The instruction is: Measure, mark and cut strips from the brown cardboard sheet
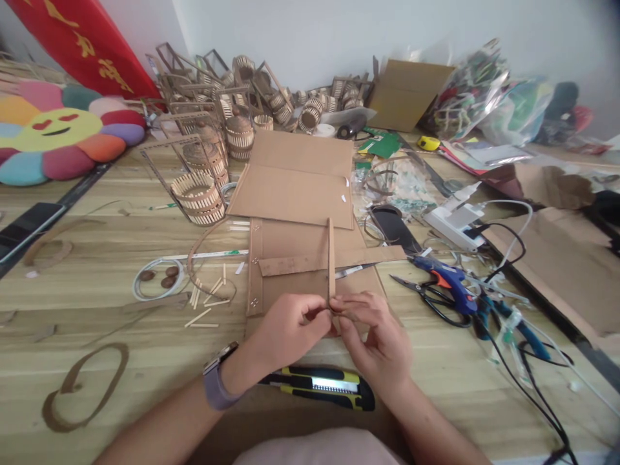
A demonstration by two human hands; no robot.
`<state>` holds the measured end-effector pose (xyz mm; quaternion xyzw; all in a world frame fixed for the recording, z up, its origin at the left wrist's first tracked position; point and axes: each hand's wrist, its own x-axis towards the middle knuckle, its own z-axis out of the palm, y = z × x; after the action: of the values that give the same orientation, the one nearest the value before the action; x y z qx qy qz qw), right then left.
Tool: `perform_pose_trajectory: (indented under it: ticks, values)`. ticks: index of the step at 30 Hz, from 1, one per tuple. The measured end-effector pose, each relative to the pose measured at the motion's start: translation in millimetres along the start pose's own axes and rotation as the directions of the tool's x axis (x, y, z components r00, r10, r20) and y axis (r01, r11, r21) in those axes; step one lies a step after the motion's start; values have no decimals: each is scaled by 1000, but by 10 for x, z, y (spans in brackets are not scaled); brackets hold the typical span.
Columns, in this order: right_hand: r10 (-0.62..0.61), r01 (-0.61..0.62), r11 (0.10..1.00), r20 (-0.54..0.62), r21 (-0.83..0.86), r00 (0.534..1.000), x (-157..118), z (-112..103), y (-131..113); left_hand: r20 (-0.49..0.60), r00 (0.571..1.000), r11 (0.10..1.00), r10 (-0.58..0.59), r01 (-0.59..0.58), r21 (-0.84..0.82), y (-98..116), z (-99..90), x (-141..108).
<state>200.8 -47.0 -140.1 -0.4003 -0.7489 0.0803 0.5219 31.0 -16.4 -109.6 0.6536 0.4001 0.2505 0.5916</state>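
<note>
A narrow brown strip (331, 258) stands up from between my fingertips, over the cardboard sheets on the table. My left hand (290, 329), with a watch at its wrist, pinches its lower end from the left. From the right, my right hand (375, 332) grips the same end, and the fingertips of both hands nearly meet. Behind them a wider cardboard strip (285, 263) lies across the cardboard sheet (290, 294). Closer to my body, a yellow and black utility knife (327, 387) rests below my hands.
Small slatted buckets (197, 194) and a flower cushion (58, 132) are at the back left. Thin sticks (210, 297) lie left of the cardboard. On the right are scissors (431, 300), a blue glue gun (448, 281), cables and a power strip (453, 226).
</note>
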Motion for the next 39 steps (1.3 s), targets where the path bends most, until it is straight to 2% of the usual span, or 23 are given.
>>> perform_pose_trajectory:
  ticks: [5, 8, 11, 14, 17, 21, 25, 29, 32, 36, 39]
  values:
    - [-115, 116, 985, 16, -131, 993, 19, 23, -55, -113, 992, 997, -54, 48, -57, -31, 49, 9]
    - [-124, 124, 982, 8, -146, 992, 6, 43, -66, -161, 986, 997, -44, 34, -69, -46, 84, -3]
    - [33, -33, 999, -18, -34, 999, -12, 43, -62, -167, 985, 999, -36, 29, -43, -40, 106, -26]
    - [276, -268, 952, -35, 147, 961, -14, 27, -71, -148, 989, 999, 1, 4, 38, -39, 102, -34]
    - [359, -340, 912, -45, 229, 932, -13, 15, -85, -118, 992, 994, 50, -38, 103, -51, 80, -22]
    - [288, -274, 944, -54, 183, 956, -47, 17, -59, -61, 998, 996, 33, -28, 83, -55, 62, -3]
    - [183, -179, 980, -35, 91, 982, -61, 13, -14, -23, 995, 992, 96, -94, 80, -60, 62, 4]
    - [70, -72, 992, -21, -108, 997, -12, 2, -6, -37, 995, 995, 96, -96, 8, -71, 68, 3]
    - [22, -25, 981, -19, -191, 1000, 16, 5, -20, -53, 997, 998, 63, -64, -13, -79, 75, 5]
    - [34, -44, 979, -51, -200, 998, -3, 18, -37, -40, 994, 995, 100, -99, 27, -84, 81, 1]
    - [126, -136, 984, -93, -112, 988, -41, 22, -46, -20, 987, 985, 157, -155, 75, -79, 71, -12]
